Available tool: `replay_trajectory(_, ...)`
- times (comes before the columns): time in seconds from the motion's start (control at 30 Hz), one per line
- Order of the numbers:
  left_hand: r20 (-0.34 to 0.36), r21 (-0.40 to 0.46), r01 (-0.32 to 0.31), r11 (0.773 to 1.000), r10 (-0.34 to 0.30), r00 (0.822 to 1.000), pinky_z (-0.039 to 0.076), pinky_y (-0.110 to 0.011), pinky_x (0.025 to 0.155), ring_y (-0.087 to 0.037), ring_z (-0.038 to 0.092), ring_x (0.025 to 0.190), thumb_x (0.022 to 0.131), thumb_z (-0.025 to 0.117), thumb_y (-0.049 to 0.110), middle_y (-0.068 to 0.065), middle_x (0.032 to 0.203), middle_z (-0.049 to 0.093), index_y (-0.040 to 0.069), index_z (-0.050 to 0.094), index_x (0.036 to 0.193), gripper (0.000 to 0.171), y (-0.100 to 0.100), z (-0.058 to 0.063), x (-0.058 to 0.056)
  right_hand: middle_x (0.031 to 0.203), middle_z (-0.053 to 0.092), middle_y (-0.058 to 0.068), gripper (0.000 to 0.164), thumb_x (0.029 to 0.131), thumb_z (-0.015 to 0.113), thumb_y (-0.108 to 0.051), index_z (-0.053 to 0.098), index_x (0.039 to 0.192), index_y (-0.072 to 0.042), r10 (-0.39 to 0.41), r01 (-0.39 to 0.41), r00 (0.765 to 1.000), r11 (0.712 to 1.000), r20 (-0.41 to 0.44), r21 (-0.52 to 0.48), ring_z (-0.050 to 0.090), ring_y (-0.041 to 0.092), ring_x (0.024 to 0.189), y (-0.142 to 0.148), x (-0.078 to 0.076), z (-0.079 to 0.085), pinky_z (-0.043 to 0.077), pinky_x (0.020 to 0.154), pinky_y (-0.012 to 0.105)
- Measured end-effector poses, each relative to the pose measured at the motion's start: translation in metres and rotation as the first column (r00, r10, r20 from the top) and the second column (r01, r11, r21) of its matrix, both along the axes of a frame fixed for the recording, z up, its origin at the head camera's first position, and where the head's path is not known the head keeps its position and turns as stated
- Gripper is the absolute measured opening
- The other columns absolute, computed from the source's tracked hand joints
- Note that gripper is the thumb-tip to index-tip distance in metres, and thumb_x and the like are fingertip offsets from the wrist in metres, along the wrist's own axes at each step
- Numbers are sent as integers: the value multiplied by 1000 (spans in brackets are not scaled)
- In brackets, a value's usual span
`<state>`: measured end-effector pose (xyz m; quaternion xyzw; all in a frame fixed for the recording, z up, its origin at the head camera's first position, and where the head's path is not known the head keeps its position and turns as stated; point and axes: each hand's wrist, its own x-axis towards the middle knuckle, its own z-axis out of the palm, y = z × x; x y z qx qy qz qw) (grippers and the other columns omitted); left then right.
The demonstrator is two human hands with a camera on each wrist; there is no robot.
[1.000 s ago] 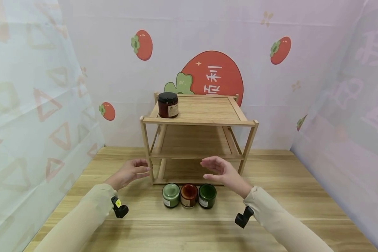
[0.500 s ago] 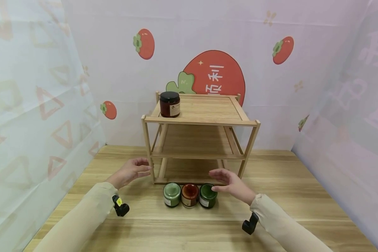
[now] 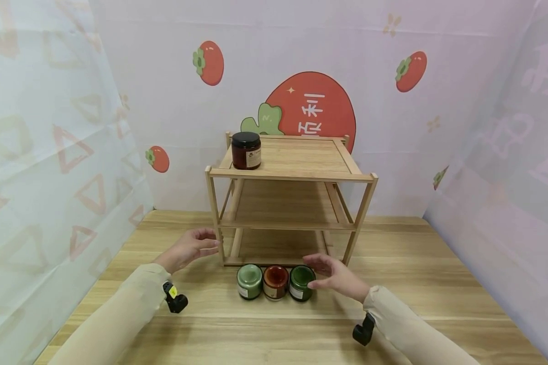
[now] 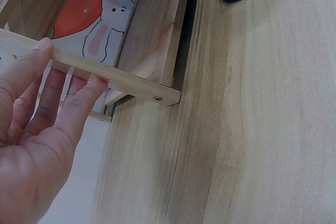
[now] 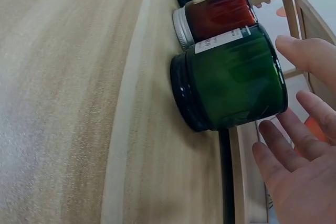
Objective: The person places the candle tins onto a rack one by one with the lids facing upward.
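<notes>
Three glass jars stand upside down in a row before the wooden shelf's front: a light green jar (image 3: 249, 282), an amber-red jar (image 3: 275, 282) with a silver lid, and a dark green jar (image 5: 236, 80) with a black lid. My right hand (image 3: 338, 276) is spread around the dark green jar's right side, thumb and fingers apart, fingertips close to its upturned base. At the left front post of the shelf (image 4: 131, 83), my left hand (image 4: 47, 114) holds on lightly, thumb in front and some fingers behind. On top of the shelf sits a dark brown jar (image 3: 246, 151), lid up.
The three-tier wooden shelf stands mid-table, its lower tiers open at the front. Printed cloth walls (image 3: 164, 101) enclose the wooden table (image 3: 274, 339) at the back and both sides. A small black camera (image 3: 364, 329) hangs from each wrist.
My right hand has come down and slightly right, from before the shelf's lower tier to the side of the dark green jar. The left hand stays at the post; the jars have not moved.
</notes>
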<state>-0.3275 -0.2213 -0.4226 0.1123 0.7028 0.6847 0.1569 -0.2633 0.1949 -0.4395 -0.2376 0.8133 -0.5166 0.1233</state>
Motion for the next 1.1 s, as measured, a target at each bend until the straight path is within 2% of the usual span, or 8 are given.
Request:
replay_trajectory(0.23, -9, 4, 8, 1000, -8, 1000, 55, -35, 97, -13, 62, 100, 95, 57, 1, -4, 111, 55, -10, 41, 128, 39, -1, -2, -2, 139, 48, 22, 71, 78, 80, -14, 44, 138, 3, 15, -15, 1000, 1000, 9, 0, 48, 39, 127, -2, 0, -6, 41, 110, 52)
replay_trajectory(0.53, -3, 5, -5, 1000, 5, 1000, 55, -35, 96, -13, 62, 100, 94, 58, 0, -5, 110, 55, -10, 41, 126, 38, 0, -3, -2, 129, 56, 17, 76, 74, 82, -12, 44, 138, 1, 22, -23, 1000, 999, 12, 28, 55, 31, 116, -4, -1, -14, 50, 100, 34)
replay_trajectory(0.73, -1, 4, -9, 1000, 9, 1000, 56, -34, 95, -12, 62, 100, 94, 59, 1, -6, 111, 54, -11, 41, 127, 40, 1, -3, -2, 126, 58, 16, 76, 73, 84, -14, 45, 136, 3, 13, -13, 1000, 998, 3, 56, 56, 30, 115, -3, -3, -18, 50, 101, 38)
replay_trajectory(1.0, 0, -4, 4, 1000, -4, 1000, 53, -36, 99, -13, 61, 102, 95, 58, 2, -8, 114, 52, -15, 33, 133, 49, 0, -2, -1, 124, 60, 15, 75, 72, 84, -13, 46, 133, 5, 16, -14, 1000, 997, -22, 79, 55, 33, 117, -5, -4, -21, 45, 106, 47)
replay_trajectory(1.1, 1, -4, 3, 1000, -3, 1000, 53, -37, 99, -13, 61, 102, 95, 58, 2, -8, 113, 52, -15, 33, 133, 49, 0, -1, -1, 123, 60, 14, 75, 71, 85, -14, 46, 133, 5, 18, -14, 999, 995, -35, 97, 56, 32, 116, -7, -4, -21, 44, 106, 46)
